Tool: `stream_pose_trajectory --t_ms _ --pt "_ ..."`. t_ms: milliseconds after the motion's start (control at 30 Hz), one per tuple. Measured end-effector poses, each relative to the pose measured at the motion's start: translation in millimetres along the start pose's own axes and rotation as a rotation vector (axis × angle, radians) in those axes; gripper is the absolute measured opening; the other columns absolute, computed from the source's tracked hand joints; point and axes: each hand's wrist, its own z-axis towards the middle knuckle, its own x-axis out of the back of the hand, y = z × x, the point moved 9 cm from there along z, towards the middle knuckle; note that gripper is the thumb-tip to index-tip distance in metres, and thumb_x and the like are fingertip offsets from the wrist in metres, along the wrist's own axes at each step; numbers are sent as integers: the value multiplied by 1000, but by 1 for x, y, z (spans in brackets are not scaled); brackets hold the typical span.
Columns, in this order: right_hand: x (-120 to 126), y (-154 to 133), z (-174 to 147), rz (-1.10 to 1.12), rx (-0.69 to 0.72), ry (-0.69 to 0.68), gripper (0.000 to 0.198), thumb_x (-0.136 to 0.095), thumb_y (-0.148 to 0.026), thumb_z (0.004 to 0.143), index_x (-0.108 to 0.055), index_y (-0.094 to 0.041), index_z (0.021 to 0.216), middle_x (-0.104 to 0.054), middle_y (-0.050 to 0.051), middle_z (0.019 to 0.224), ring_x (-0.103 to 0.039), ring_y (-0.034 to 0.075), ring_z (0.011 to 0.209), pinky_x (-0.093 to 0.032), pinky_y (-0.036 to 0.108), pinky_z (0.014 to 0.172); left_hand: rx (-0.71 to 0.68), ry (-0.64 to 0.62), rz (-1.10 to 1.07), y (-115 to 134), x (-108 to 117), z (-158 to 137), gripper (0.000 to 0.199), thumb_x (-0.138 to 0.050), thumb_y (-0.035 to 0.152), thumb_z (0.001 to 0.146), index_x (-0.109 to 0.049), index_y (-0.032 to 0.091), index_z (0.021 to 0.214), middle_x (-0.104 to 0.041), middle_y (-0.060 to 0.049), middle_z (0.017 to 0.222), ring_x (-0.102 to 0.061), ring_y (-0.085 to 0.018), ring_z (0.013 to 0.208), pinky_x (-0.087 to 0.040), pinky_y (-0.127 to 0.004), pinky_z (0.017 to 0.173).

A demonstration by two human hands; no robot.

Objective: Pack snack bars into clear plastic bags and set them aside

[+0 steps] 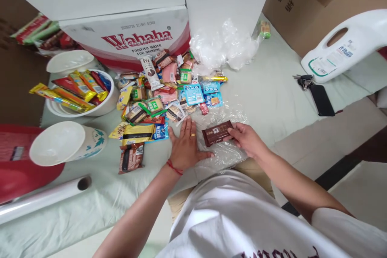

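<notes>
In my right hand (pixel 246 139) is one end of a dark brown snack packet (pixel 217 133), pinched between thumb and fingers. Beneath that packet a sheet of clear plastic film (pixel 222 159) lies wrinkled on the cloth. My left hand (pixel 186 145) rests flat with its fingers spread, the thumb at the film's edge. Its fingertips reach the front of a heap of wrapped snacks (pixel 155 105), close to a round biscuit packet (pixel 176 113). A brown packet (pixel 131 158) lies left of that hand, below a yellow packet (pixel 137 134).
At left, a white bowl (pixel 113 102) holds colourful snack bars, near a tipped paper bowl (pixel 93 141) and a film roll (pixel 45 197). Behind stand a Wahaha carton (pixel 90 34) and crumpled clear plastic (pixel 223 46). Keys (pixel 305 82), a phone (pixel 322 98) and a detergent bottle (pixel 338 50) are at right.
</notes>
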Motion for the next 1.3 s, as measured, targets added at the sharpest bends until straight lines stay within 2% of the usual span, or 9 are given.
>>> stream_pose_trajectory --t_ms 167,400,533,633,700,767,867,1100,1300 --pt "14 15 -5 -143 64 79 39 -70 -58 84 -54 -22 79 -60 -5 55 -37 9 43 -25 23 43 9 -28 3 -2 -4 1 134 -66 86 70 -19 4 165 -13 -29 171 -17 -48 158 -1 -80 119" --pt "12 8 -14 -142 66 21 43 -65 -64 84 -49 -24 78 -57 -5 56 -38 10 42 -27 25 44 12 -14 3 -1 -2 1 129 -67 82 73 -20 7 165 -15 -29 171 -16 -48 159 -3 -80 119" --pt "25 -1 -29 -622 185 184 35 -54 -57 95 -58 -23 94 -63 0 65 -55 18 55 -40 29 54 14 10 -12 -1 0 0 126 -67 80 75 -21 4 164 -15 -30 170 -19 -46 158 -1 -78 120" --pt "24 -25 -46 -1051 374 308 43 -57 -52 98 -59 -19 126 -70 12 105 -68 26 84 -51 37 69 6 16 -20 0 0 0 125 -66 79 75 -22 3 164 -17 -30 170 -19 -45 158 0 -78 120" --pt "4 -36 -51 -1211 537 194 52 -64 -44 97 -53 -19 141 -61 18 135 -66 32 109 -55 41 82 5 21 -21 -1 -1 0 123 -66 79 76 -22 4 164 -17 -30 170 -19 -45 158 0 -78 120" --pt "-23 -39 -51 -1319 672 -21 61 -68 -32 94 -46 -21 150 -50 18 152 -58 34 128 -55 44 93 4 26 -18 -1 -1 0 121 -66 78 77 -22 6 164 -17 -29 170 -19 -46 158 0 -78 120" --pt "-43 -39 -39 -1461 683 -187 58 -66 -22 95 -48 -21 150 -53 15 152 -57 33 129 -55 44 95 9 18 -17 0 0 0 122 -66 78 77 -22 6 164 -17 -29 170 -19 -45 159 0 -78 120" --pt "-53 -49 -13 -1587 520 -231 40 -61 -22 98 -57 -21 138 -67 13 129 -69 28 105 -51 33 75 24 15 -53 0 1 1 125 -67 81 75 -23 4 164 -18 -28 170 -19 -45 159 2 -78 121" --pt "-46 -57 -18 -1528 577 -211 65 -70 -29 92 -46 -22 152 -53 14 152 -71 29 105 -56 36 76 -32 58 -123 -5 1 -2 128 -69 81 73 -20 7 165 -21 -29 169 -21 -47 158 -1 -78 121"
